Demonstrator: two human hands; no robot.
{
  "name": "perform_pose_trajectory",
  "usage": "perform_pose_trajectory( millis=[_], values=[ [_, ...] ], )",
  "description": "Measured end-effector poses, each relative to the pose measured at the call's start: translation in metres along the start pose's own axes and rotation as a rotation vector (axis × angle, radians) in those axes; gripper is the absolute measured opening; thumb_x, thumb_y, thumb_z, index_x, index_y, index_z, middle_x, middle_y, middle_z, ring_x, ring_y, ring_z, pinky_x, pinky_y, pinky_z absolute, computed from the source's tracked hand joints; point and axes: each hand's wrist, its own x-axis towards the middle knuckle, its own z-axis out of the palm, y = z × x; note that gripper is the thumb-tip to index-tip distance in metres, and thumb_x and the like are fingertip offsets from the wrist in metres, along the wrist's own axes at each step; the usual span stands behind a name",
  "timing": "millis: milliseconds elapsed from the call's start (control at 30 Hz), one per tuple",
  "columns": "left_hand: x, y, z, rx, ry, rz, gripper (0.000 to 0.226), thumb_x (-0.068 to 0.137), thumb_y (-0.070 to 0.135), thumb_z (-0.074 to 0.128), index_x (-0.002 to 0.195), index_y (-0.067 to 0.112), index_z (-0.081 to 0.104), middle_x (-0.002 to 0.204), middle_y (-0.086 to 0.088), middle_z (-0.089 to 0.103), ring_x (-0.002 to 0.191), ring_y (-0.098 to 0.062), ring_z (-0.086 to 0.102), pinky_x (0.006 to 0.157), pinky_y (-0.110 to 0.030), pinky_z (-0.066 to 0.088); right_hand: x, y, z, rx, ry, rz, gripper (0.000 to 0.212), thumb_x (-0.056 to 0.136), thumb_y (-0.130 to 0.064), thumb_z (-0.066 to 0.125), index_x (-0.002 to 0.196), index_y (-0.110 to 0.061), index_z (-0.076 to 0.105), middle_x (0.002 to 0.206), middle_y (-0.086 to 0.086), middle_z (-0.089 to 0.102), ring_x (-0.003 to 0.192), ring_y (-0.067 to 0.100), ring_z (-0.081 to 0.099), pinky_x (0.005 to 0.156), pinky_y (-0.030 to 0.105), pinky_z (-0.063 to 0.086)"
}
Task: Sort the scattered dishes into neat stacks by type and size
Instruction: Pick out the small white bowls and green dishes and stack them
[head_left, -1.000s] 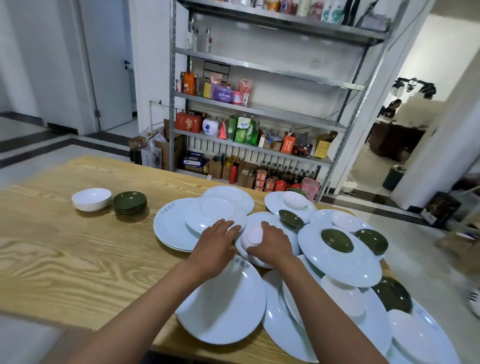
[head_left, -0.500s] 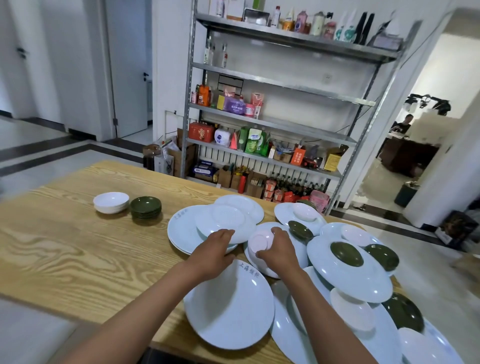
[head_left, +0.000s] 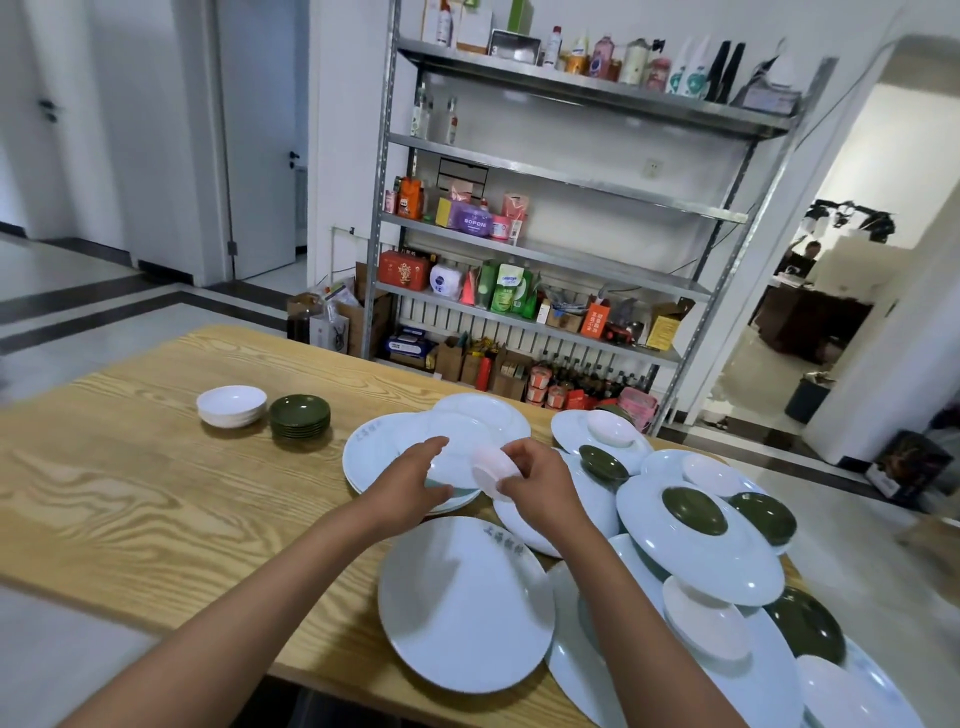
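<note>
My right hand (head_left: 540, 488) pinches a small white ceramic dish (head_left: 493, 470), tilted above the bench (head_left: 156, 493); my left hand (head_left: 413, 480) hovers beside it, fingers relaxed.

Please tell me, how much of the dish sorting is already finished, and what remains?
Done: a stack of white bowls and a stack of green saucers stand side by side at the far left. In hand: the right hand grips a small white bowl; the left hand reaches beside it. Left: the large plates and small dishes piled at right.
</note>
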Motion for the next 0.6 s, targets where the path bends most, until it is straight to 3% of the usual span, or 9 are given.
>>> perform_pose_trajectory(
  millis=[133,300,467,533,600],
  values=[
    [-0.011,-0.018,-0.016,-0.006,0.068,0.016,0.070,0.088,0.022,0.066,0.146,0.028,0.028,0.146,0.003,0.036,0.130,-0.017,0.039,0.105,-0.035,0.037,-0.002,-0.030,0.018,-0.062,-0.077,-0.160,0.034,0.076,0.009,0.052,0.081,-0.022,0.063,0.088,-0.006,0.066,0.086,0.011,0.060,0.069,0.020,0.046],
    [-0.028,-0.043,-0.054,-0.003,0.245,0.102,0.041,0.087,0.019,0.066,0.127,0.022,0.055,0.127,0.001,0.054,0.117,-0.016,0.050,0.094,-0.028,0.041,-0.003,-0.054,0.066,-0.119,-0.100,-0.323,0.031,0.078,0.010,0.054,0.078,-0.021,0.058,0.100,-0.003,0.059,0.099,0.012,0.054,0.078,0.020,0.043],
    [-0.051,-0.075,-0.095,-0.099,0.368,0.074,0.020,0.082,0.017,0.072,0.100,0.026,0.067,0.117,0.007,0.061,0.108,-0.009,0.057,0.085,-0.037,0.052,0.005,-0.072,0.123,-0.095,-0.117,-0.353,0.032,0.085,0.004,0.057,0.083,-0.028,0.058,0.137,-0.001,0.047,0.130,0.012,0.040,0.103,0.033,0.041],
    [-0.061,-0.087,-0.109,-0.053,0.471,0.025,0.018,0.081,0.019,0.074,0.097,0.025,0.068,0.114,0.008,0.063,0.103,-0.008,0.058,0.083,-0.034,0.051,0.007,-0.079,0.146,-0.068,-0.143,-0.393,0.026,0.088,-0.001,0.058,0.095,-0.026,0.061,0.136,-0.002,0.047,0.128,0.015,0.043,0.103,0.035,0.042],
    [-0.069,-0.098,-0.124,0.017,0.564,-0.018,0.017,0.079,0.022,0.075,0.095,0.024,0.069,0.112,0.008,0.065,0.100,-0.009,0.059,0.079,-0.032,0.049,0.009,-0.085,0.169,-0.059,-0.165,-0.431,0.037,0.091,-0.003,0.053,0.123,-0.020,0.056,0.137,-0.001,0.046,0.127,0.016,0.045,0.104,0.036,0.042]
  ],
)
